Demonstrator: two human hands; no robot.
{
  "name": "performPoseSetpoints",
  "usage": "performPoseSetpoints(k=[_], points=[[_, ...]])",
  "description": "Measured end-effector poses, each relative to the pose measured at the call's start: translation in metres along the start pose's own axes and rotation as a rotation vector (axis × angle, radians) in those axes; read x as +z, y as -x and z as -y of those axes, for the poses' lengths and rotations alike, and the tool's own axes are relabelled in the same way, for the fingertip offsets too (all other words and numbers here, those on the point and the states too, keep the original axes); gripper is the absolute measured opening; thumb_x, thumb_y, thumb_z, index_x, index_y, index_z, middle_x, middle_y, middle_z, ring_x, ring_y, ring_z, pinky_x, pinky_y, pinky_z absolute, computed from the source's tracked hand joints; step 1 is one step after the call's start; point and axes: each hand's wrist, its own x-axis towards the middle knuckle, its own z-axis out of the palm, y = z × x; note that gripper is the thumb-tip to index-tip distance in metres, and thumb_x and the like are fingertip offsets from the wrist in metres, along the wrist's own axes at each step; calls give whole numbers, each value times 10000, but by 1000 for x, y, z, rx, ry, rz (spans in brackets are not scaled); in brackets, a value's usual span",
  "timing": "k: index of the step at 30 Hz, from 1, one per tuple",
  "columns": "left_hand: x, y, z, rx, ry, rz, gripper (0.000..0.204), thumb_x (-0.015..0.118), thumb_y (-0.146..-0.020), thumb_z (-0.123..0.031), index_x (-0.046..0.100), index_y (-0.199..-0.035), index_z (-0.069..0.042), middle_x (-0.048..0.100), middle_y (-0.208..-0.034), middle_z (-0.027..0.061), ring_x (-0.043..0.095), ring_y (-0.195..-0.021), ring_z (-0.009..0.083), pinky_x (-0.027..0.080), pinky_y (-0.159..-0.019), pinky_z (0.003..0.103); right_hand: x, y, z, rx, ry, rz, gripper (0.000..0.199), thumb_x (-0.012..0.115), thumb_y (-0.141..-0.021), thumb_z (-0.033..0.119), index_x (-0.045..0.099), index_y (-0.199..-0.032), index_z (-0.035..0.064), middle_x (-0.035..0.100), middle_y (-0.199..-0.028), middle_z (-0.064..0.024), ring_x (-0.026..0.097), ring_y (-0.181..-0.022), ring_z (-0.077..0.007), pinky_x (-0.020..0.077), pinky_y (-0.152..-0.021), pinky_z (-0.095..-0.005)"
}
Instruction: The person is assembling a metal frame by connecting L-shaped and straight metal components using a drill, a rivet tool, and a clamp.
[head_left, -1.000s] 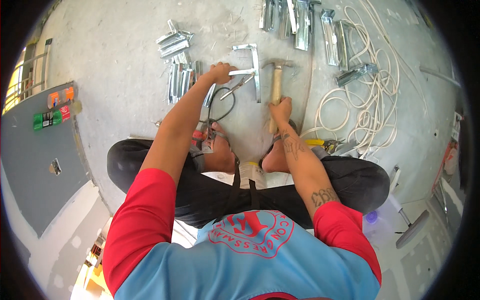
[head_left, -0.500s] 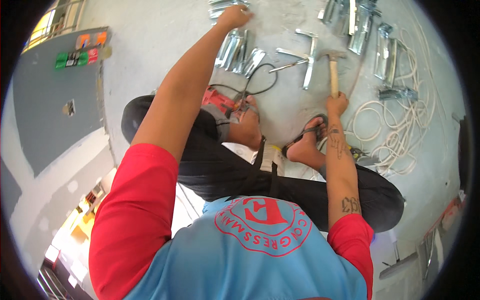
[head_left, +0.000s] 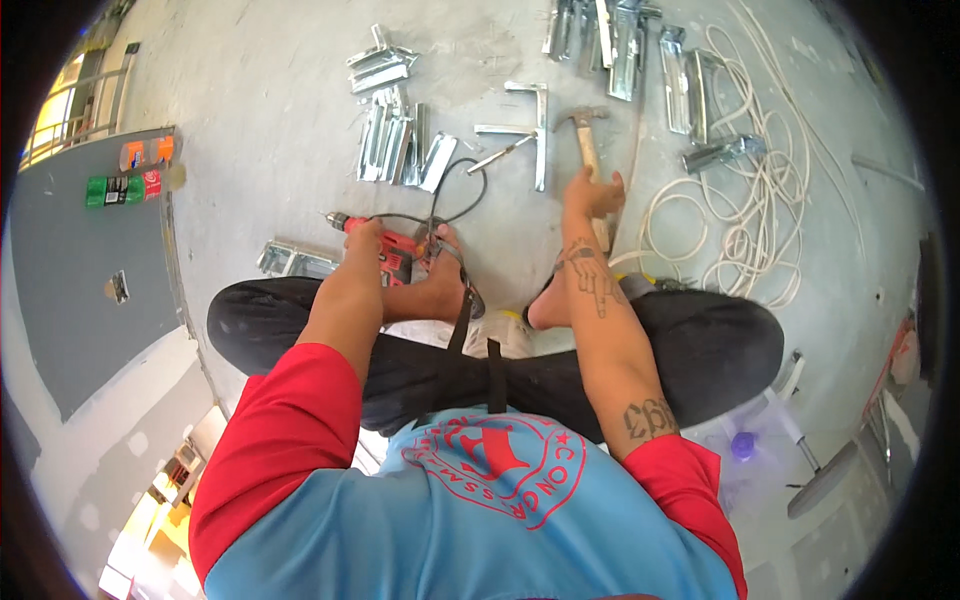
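while our right grip (head_left: pixel 598 197) spread loosely over the hammer (head_left: pixel 587 148), our left grip (head_left: pixel 364 236), nearer, covered the red drill (head_left: pixel 399 243) beside our left foot (head_left: pixel 443 280), chuck (head_left: pixel 335 219) leftward; whether closed, we couldn't tell.

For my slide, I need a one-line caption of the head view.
Left hand on a red drill, right hand at a hammer, shiny metal pieces lying ahead.

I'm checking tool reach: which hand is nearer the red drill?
Left. The left hand is right at the red drill; the right hand is farther right, by the hammer.
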Motion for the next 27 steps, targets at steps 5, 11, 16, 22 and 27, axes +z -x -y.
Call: performPoseSetpoints(k=[5, 11, 16, 22, 27], points=[[-48, 39, -25, -17, 266, -241, 990, 666, -805, -640, 475, -1361, 157, 485, -1417, 306, 509, -1295, 406, 388, -1123, 500, -36, 39, 40, -287, -177, 15, 581, 744, -873, 313, 526, -1317, 9, 536, -1277, -207, 555, -1140, -376, 458, -999, -480], [-132, 152, -94, 548, 668, -242, 715, 732, -765, -543, 704, -1035, 119, 734, -981, 207, 701, -936, 294, 508, -885, 429, -113, 91, 88, -413, -518, 1312, 750, 833, -851, 379, 482, -1408, 20, 592, -1320, -166, 591, -1163, -222, 483, -997, -381], [-137, 291, -136, 780, 774, 218, 582, 677, -875, -527, 722, -1066, 21, 716, -959, 107, 637, -886, 180, 499, -820, 342, -209, 116, 114, -708, -705, 1225, 898, 883, -794, 204, 383, -1517, 21, 570, -1387, -149, 579, -1238, -207, 460, -1071, -365], [-102, 410, -142, 979, 829, 687, 629, 622, -930, -601, 717, -979, 19, 732, -947, 137, 681, -905, 187, 516, -776, 332, -302, 65, 111, -699, -517, 889, 828, 880, -768, 88, 446, -1468, 1, 652, -1263, -129, 685, -1032, -190, 568, -878, -321], [-69, 320, -207, 930, 442, 1095, 695, 573, -948, -626, 715, -998, 53, 743, -966, 182, 727, -960, 267, 555, -824, 385, -327, 21, 120, -247, -585, 821, 541, 833, -847, 221, 601, -1272, -20, 700, -1037, -122, 718, -823, -197, 580, -709, -321]])
